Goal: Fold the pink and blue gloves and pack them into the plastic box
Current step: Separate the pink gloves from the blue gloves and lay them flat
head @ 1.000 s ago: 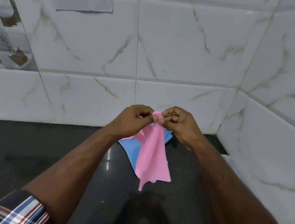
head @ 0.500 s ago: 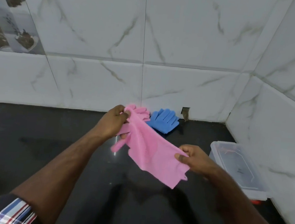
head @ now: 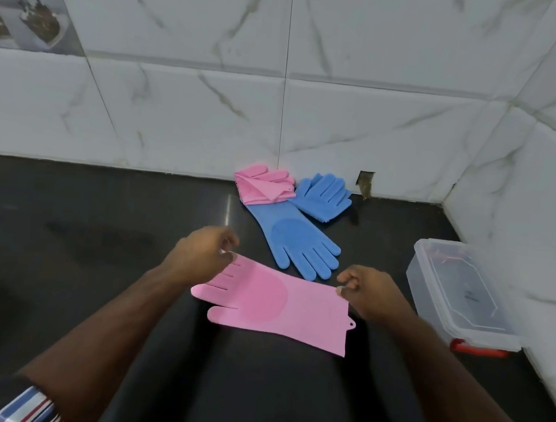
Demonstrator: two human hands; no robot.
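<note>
While the flat pink silicone glove (head: 276,305) lay on the black counter (head: 67,244), left hand (head: 199,261) pinched its fingertips and right hand (head: 368,293) pinched the cuff corner. Risk: springy silicone unfolding on release. Lidded clear plastic box (head: 462,298) sat near, to the right; lid marking unreadable. No other text legible.

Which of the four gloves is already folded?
The pink glove by the back wall is clearly folded. The blue glove beside it looks doubled too.
</note>
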